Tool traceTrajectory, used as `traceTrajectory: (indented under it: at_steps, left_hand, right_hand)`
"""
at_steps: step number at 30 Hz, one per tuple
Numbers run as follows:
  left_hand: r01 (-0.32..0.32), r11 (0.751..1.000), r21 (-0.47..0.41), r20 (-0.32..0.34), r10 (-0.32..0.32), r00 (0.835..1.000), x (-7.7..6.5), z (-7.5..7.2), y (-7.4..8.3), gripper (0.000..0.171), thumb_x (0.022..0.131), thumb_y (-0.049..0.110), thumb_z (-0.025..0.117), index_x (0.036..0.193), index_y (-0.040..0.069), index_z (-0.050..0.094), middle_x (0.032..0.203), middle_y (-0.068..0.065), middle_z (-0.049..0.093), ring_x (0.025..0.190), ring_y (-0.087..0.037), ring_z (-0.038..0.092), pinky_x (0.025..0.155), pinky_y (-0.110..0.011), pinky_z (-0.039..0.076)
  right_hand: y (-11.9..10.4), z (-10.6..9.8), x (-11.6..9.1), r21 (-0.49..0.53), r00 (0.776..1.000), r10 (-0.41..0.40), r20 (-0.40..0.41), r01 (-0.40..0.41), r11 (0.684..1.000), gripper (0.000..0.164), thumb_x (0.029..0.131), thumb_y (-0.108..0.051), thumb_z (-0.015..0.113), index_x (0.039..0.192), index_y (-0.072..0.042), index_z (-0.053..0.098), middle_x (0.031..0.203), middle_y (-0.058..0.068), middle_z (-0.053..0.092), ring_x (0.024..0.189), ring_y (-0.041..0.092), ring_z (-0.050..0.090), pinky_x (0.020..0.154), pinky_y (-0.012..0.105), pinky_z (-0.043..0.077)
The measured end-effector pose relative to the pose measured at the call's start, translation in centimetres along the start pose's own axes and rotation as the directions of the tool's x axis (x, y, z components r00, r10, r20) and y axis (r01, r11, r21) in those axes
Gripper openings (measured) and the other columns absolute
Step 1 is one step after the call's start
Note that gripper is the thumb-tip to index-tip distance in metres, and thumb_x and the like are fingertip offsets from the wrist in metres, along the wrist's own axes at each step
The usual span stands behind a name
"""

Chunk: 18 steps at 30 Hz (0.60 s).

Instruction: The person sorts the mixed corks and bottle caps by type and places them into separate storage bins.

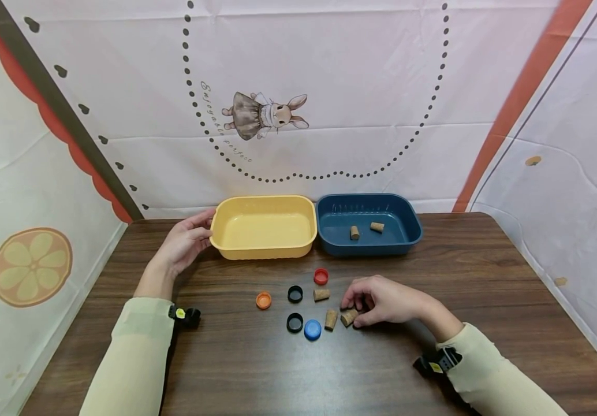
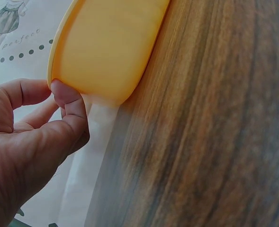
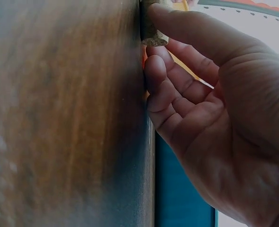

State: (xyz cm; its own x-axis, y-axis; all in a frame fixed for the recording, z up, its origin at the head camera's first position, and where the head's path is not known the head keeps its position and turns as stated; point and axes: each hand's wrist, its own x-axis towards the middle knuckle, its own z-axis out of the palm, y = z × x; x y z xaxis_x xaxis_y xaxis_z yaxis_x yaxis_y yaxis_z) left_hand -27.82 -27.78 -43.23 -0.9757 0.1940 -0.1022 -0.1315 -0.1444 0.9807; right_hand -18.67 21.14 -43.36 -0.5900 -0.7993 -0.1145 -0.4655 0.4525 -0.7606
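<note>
My left hand (image 1: 186,240) pinches the left end of a yellow basin (image 1: 264,253), thumb and fingers on its rim in the left wrist view. On the table, my right hand (image 1: 384,299) has thumb and fingertips about a cork (image 1: 349,317); the thumb presses on this cork (image 3: 154,35) in the right wrist view. A second cork (image 1: 331,319) lies just left of it, and a third cork (image 1: 321,294) lies farther back. Two more corks, one a lying cork (image 1: 377,227), rest inside the blue basin (image 1: 368,249).
Left of the corks are a red cap (image 1: 321,276), an orange cap (image 1: 264,300), a blue cap (image 1: 312,330), a black cap (image 1: 295,294) and another black cap (image 1: 295,322). Both basins stand side by side at the back of the wooden table (image 1: 236,370), before a printed cloth (image 1: 361,86).
</note>
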Motion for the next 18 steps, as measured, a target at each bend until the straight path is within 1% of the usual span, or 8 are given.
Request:
traceTrajectory:
  at_steps: [7,18]
  left_hand:
    - [-0.001,1.0,0.003,0.004,0.001,1.0,0.08,-0.09,-0.07,0.064,0.107,-0.008,0.05,0.166,0.002,0.03,0.127,-0.009,0.047,0.106,-0.014,0.054,0.085,-0.023,0.055]
    - [0.005,1.0,0.014,0.003,-0.005,1.0,0.05,-0.04,-0.04,0.064,0.107,-0.008,0.05,0.167,0.003,0.03,0.127,-0.009,0.047,0.106,-0.014,0.054,0.085,-0.023,0.054]
  right_hand:
    - [-0.13,0.0,0.0,-0.004,1.0,0.011,0.002,-0.011,1.0,0.025,0.091,-0.02,0.086,0.114,-0.021,0.075,0.101,-0.007,0.067,0.089,0.016,0.063,0.074,0.028,0.054]
    - [0.02,0.06,-0.04,-0.017,1.0,0.022,0.001,-0.022,1.0,0.02,0.093,-0.018,0.084,0.108,-0.026,0.075,0.098,-0.008,0.066,0.088,0.016,0.063,0.073,0.028,0.053]
